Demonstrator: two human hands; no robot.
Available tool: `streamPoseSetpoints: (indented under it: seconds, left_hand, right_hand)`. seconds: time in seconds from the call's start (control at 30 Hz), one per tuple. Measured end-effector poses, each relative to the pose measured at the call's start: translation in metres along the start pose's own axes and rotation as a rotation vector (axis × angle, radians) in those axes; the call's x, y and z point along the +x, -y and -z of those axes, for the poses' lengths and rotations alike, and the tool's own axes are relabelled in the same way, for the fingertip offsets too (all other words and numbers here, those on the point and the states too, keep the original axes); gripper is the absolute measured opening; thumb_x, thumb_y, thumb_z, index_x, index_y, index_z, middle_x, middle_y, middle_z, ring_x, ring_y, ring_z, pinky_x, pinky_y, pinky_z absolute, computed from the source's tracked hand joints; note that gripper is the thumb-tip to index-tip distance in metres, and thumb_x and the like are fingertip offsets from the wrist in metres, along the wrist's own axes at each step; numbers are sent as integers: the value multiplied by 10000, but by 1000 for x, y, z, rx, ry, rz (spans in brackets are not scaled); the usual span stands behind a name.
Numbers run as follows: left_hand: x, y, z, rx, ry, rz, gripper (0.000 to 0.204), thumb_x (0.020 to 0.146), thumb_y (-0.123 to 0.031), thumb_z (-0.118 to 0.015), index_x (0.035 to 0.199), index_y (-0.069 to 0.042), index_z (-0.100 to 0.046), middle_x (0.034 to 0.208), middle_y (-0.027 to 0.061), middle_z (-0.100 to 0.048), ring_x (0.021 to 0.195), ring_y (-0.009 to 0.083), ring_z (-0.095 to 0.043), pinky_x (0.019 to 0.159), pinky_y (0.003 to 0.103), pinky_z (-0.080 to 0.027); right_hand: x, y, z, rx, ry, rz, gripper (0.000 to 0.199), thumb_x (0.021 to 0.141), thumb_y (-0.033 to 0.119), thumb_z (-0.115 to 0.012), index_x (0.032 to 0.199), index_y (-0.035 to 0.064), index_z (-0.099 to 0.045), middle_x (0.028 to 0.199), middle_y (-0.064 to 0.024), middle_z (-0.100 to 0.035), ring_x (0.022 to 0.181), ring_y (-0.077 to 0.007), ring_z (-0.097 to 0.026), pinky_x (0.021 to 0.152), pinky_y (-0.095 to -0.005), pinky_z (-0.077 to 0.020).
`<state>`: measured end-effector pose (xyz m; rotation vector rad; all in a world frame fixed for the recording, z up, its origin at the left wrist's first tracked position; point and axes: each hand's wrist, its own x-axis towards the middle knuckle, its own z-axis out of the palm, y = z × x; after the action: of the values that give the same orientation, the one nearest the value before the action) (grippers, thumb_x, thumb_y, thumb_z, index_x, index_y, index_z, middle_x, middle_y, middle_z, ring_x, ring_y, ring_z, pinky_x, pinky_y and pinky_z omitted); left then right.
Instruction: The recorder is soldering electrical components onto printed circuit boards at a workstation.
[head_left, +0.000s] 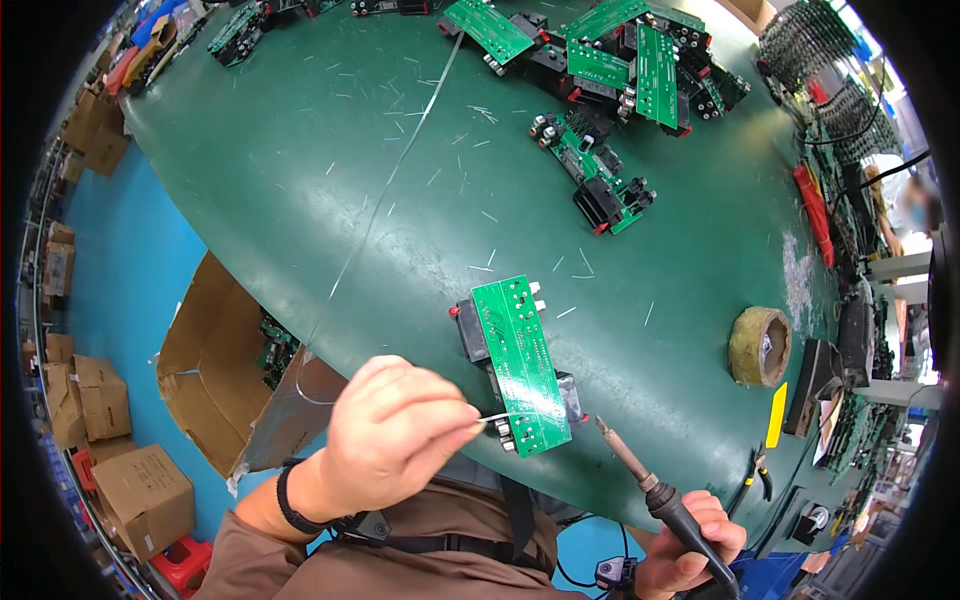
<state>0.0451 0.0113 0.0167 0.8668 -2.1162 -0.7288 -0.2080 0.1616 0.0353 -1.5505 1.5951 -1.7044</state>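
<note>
In front of me on the table lies a green circuit board (520, 355), its flat solder side facing up and black and white parts poking out round its edges. My left hand (395, 430) is closed in a pinch on thin solder wire (515, 414), whose end reaches over the board's near part. Behind that hand the wire seems to run on in a long loose line across the table. Wrapped round the handle of a soldering iron (668, 500), my right hand (700, 540) sits at the table's near edge. The iron's tip points at the board's near right corner, apart from it.
A pile of circuit boards (640, 75) stands at the far side, with a single board (592, 170) nearer. Wire clippings are scattered about. A tape roll (759, 346) and pliers (755, 478) lie right. An open carton (215, 360) holding boards stands left. A person (890, 200) is far right.
</note>
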Motion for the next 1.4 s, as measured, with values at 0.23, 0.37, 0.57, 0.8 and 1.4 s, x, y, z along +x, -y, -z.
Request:
streamPoseSetpoints:
  seconds: [0.23,0.37,0.57,0.8,1.4]
  left_hand:
    - [2,-2,-9,28,97,-80,132,727,-59,-701,823,-86,-615,1095,93,-662,1095,320,-562,920,454,-399]
    - [3,-2,-8,11,153,-41,74,748,-60,-657,780,-91,-598,1089,102,-669,1144,345,-542,995,494,-337]
    - [7,-7,-7,64,175,-60,154,706,-101,-722,815,-90,-615,1109,93,-651,1141,309,-550,1007,477,-343]
    - [8,-6,-10,70,148,-55,168,696,-113,-743,817,-96,-628,1099,82,-649,1128,304,-550,995,478,-351]
    - [9,-6,-11,70,147,-58,99,761,-99,-691,814,-109,-608,1079,84,-659,1121,310,-548,1024,507,-313]
  right_hand:
    - [-14,-9,5,-39,-36,-61,404,910,422,-569,973,39,-458,699,-78,-529,639,-190,-511,645,-364,-425]
    - [-16,-8,-2,-111,-142,-79,440,892,497,-566,920,84,-415,655,-33,-480,607,-144,-461,598,-307,-370]
    - [-19,-12,2,-85,-90,-46,441,876,491,-596,889,83,-428,637,-26,-480,580,-147,-465,581,-307,-366]
    - [-21,-12,-1,-99,-99,-71,456,868,507,-605,888,86,-431,634,-24,-485,577,-144,-470,576,-305,-363]
    - [-18,-13,-2,-102,-47,-33,445,872,496,-607,886,86,-433,648,-31,-485,574,-150,-467,573,-309,-365]
